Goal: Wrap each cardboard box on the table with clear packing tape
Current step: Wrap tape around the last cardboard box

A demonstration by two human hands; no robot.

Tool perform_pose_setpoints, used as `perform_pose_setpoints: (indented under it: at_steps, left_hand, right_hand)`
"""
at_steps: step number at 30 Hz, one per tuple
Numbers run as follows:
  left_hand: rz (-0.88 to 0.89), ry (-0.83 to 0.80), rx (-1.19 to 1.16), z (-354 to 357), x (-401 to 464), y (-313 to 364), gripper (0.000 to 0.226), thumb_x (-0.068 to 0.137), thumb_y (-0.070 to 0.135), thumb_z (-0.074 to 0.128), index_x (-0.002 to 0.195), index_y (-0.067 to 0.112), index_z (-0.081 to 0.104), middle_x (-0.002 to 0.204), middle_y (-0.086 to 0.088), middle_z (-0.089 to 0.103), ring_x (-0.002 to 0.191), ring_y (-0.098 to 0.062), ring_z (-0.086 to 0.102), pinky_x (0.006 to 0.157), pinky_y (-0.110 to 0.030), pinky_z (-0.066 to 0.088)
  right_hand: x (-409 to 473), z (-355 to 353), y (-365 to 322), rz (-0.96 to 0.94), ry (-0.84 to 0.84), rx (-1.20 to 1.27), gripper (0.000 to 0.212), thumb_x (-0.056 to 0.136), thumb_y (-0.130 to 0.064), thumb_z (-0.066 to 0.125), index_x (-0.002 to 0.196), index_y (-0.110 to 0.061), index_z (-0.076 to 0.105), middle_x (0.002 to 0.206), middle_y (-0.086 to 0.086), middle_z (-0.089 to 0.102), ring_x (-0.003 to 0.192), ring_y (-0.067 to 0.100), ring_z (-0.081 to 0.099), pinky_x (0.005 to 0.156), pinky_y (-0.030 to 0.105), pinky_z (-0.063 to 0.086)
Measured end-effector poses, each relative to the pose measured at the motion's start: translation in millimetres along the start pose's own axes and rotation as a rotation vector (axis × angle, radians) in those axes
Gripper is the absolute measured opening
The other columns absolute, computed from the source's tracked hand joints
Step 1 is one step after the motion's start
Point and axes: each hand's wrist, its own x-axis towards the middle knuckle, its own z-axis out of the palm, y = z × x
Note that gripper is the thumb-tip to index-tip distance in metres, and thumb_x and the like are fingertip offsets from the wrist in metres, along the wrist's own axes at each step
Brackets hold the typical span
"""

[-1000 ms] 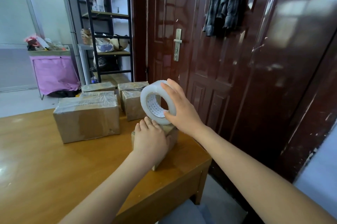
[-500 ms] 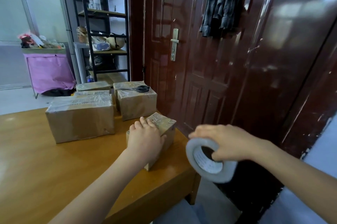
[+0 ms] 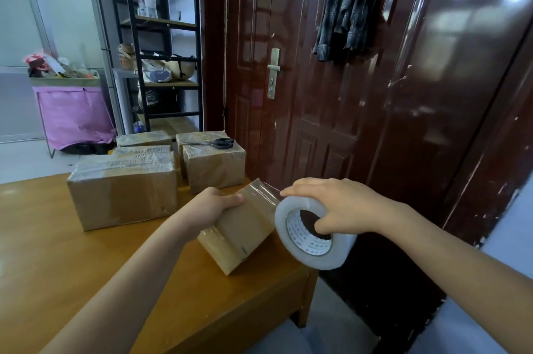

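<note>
Fingers (image 3: 324,228) hook tape roll (image 3: 311,235) — left hand (image 3: 212,206) grips box (image 3: 242,231).

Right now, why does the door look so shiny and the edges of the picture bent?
Head view: bright ceiling lights glare off the glossy door; the wide-angle lens bows the shelf and door frame near the edges; the table shows a soft sheen; the tape roll and right hand look slightly blurred.

A small box (image 3: 245,226) sits tilted at the surface's (image 3: 57,252) right corner, the tape roll (image 3: 311,234) just right of it. Behind stand larger boxes (image 3: 122,189); scissors (image 3: 215,142) lie on the rear right one (image 3: 213,163), apparently.
</note>
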Motion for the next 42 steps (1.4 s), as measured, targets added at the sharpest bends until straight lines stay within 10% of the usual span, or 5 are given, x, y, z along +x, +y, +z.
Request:
perform_pose_setpoints:
  at_steps: [13,24,29,35,42]
  left_hand:
    - [-0.106,-0.155,-0.171,-18.1,17.9,-25.1,0.039,0.095,0.041,0.056,0.123,0.013,0.058,0.108,-0.01,0.068,0.097,-0.025,0.067,0.083,-0.038,0.055]
    - [0.313,0.074,0.98,24.1,8.7,-2.3,0.091,0.076,0.067,0.064,0.145,0.019,0.029,0.136,-0.006,0.042,0.121,-0.028,0.046,0.091,-0.039,0.048]
    - [0.286,0.04,0.518,16.0,9.2,6.6,0.061,0.075,0.046,0.075,0.122,0.019,0.047,0.105,0.001,0.055,0.089,-0.016,0.055,0.064,-0.026,0.045]
    - [-0.01,-0.224,-0.046,12.9,13.2,9.8,0.051,0.07,0.036,0.078,0.114,0.015,0.06,0.106,-0.01,0.068,0.093,-0.025,0.067,0.08,-0.037,0.054]
    - [0.337,0.237,0.485,20.6,13.5,12.2,0.028,0.09,0.02,0.065,0.117,0.02,0.061,0.115,0.001,0.061,0.104,-0.019,0.059,0.081,-0.029,0.049]
  right_hand:
    - [33.6,19.7,-15.1,-0.029,-0.137,-0.187,0.081,0.078,-0.019,0.058,0.147,-0.046,0.024,0.141,-0.013,0.043,0.086,0.014,0.059,0.053,0.026,0.041]
    - [33.4,26.8,-10.1,0.019,0.033,0.044,0.081,0.083,-0.026,0.059,0.15,-0.04,0.015,0.129,-0.007,0.045,0.092,0.017,0.058,0.068,0.035,0.051]
    - [23.1,-5.1,-7.8,0.065,0.253,0.122,0.055,0.077,-0.033,0.071,0.122,-0.022,0.042,0.12,-0.007,0.045,0.094,0.018,0.054,0.076,0.039,0.05]
    - [37.5,-43.3,-13.8,0.039,0.506,0.337,0.037,0.087,-0.027,0.064,0.124,-0.02,0.06,0.13,-0.007,0.055,0.12,0.011,0.051,0.098,0.034,0.044]
    - [48.0,-1.6,-12.7,-0.033,0.657,0.413,0.054,0.093,-0.023,0.058,0.143,-0.036,0.043,0.156,-0.012,0.027,0.14,0.01,0.026,0.104,0.026,0.029]
